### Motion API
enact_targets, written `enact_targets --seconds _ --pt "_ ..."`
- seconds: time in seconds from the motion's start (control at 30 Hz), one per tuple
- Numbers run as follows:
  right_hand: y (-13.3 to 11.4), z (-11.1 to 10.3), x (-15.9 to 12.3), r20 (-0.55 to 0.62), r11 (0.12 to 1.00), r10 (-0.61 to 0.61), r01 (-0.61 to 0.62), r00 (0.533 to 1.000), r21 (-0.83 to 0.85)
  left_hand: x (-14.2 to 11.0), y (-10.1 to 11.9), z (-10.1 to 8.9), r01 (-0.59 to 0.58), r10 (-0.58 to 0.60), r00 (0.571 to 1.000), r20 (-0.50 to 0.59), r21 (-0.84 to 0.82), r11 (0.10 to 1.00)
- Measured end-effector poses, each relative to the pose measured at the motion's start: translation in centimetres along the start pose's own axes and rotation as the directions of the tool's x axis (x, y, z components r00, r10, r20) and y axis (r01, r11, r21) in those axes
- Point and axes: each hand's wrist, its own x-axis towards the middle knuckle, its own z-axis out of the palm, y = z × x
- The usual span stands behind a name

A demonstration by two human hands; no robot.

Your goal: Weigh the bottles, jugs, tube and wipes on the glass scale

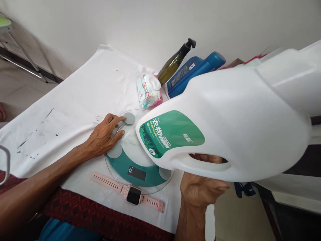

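My right hand [200,189] grips the handle of a large white detergent bottle [250,113] labelled as clothing disinfectant, with a green label. The bottle is held tilted, its base above a round glass bathroom scale [139,176]; whether they touch I cannot tell. My left hand [106,135] lies at the left rim of the scale, thumb and index finger stretched out and apart, the index fingertip at a grey round pad. A small dark display shows lit digits on the scale's green band. Beside its near edge lies a pink smartwatch [133,195].
Behind the scale stand a pack of wipes [147,90], a dark green pump bottle [172,67] and a blue bottle [187,75]. A white cloth [75,110] with dark stains covers the table, over a dark red patterned cloth [82,212]. A stool [22,50] stands far left.
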Motion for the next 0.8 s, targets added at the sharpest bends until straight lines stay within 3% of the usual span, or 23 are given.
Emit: enact_targets --seconds 0.1,0.27,0.4,0.47,0.63,0.8 --pt "-1.2 0.6 0.8 -0.016 0.999 -0.038 0.038 0.999 -0.032 -0.1 -0.3 0.3 -0.006 0.005 1.000 -0.018 -0.015 1.000" --pt "-2.7 1.4 1.8 0.022 0.989 0.011 -0.008 1.000 -0.146 -0.3 -0.8 0.9 -0.021 0.019 0.998 -0.053 -0.042 0.999" --pt "-4.1 2.7 1.7 -0.177 0.964 -0.074 0.025 0.981 -0.265 -0.5 -0.8 0.9 -0.055 0.051 0.997 -0.057 -0.071 0.996" --pt "-4.9 3.6 1.5 -0.243 0.975 -0.073 0.018 0.967 -0.221 -0.5 -0.8 0.8 -0.066 0.062 0.996 -0.063 -0.075 0.995" --pt "-6.6 4.8 1.8 0.017 0.994 0.113 -0.113 0.993 0.007 -0.7 -0.9 0.9 -0.089 0.078 0.992 -0.101 -0.101 0.991" --pt "-7.0 4.0 3.5 0.002 0.989 0.141 -0.141 0.990 -0.049 -1.0 -0.9 1.1 -0.088 0.072 0.990 -0.120 -0.134 0.987"
